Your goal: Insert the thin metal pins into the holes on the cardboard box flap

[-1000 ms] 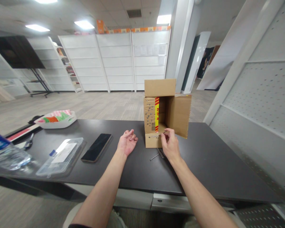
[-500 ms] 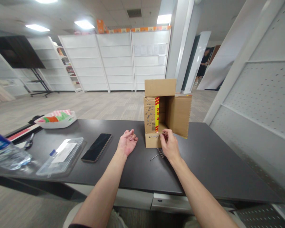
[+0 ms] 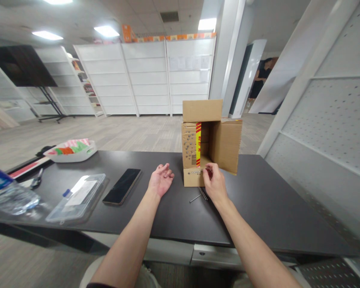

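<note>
An opened cardboard box [image 3: 189, 144] stands on the dark table, with yellow-and-red tape and many metal nail heads dotting its left flap. More nail heads line the lower front flap [image 3: 193, 180]. At that flap's right end is my right hand [image 3: 215, 182], thumb and fingertips drawn together in a pinch; whatever lies between them is hidden. Several long thin nails [image 3: 195, 198] lie on the table just below the box. My left hand [image 3: 161, 180] rests palm up left of the box, fingers loosely curled, holding nothing.
On the table's left are a black phone [image 3: 122, 187], a clear plastic case [image 3: 78, 198], a water bottle [image 3: 10, 194] and a white basket [image 3: 75, 156] with colourful wrappers. A perforated white panel [image 3: 333, 120] borders the right. A person [image 3: 260, 78] stands in the background.
Both hands and the box stay practically where they were; my right fingertips shift very slightly at the flap. The background person has changed posture.
</note>
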Motion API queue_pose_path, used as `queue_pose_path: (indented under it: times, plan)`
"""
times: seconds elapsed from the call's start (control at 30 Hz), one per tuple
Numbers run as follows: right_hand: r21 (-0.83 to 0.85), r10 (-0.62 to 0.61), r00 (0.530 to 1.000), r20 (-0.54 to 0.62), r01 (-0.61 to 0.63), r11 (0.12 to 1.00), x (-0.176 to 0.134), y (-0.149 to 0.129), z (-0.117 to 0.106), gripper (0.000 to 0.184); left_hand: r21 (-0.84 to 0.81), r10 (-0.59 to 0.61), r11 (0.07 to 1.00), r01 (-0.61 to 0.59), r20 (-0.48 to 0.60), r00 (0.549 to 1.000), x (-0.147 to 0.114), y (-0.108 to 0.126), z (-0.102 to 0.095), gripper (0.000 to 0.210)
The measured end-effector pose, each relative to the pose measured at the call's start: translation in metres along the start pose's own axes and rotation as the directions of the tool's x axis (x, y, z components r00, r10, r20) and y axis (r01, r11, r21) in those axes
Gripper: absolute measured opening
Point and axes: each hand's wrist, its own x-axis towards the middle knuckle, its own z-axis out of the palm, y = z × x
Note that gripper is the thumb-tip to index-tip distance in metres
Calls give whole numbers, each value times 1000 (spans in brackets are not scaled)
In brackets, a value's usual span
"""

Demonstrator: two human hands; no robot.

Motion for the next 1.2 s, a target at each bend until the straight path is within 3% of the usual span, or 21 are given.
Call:
queue_pose_path:
  times: [0.37, 0.5, 0.87, 1.2]
  plan:
    - [-34, 51, 998, -36, -52, 998, 1, 4, 1, 17, 3, -5, 1000, 5, 3, 1000, 2, 0, -3, 25]
    - [-16, -1, 1000, -26, 0, 1000, 1, 2, 1, 18, 7, -4, 1000, 4, -2, 1000, 1, 0, -2, 25]
    - [34, -114, 993, 37, 113, 993, 1, -5, -1, 27, -10, -6, 1000, 6, -6, 1000, 0, 0, 1, 25]
    - [69, -95, 986, 139, 86, 994, -2, -3, 1, 22, -3, -6, 1000, 6, -2, 1000, 1, 0, 0, 24]
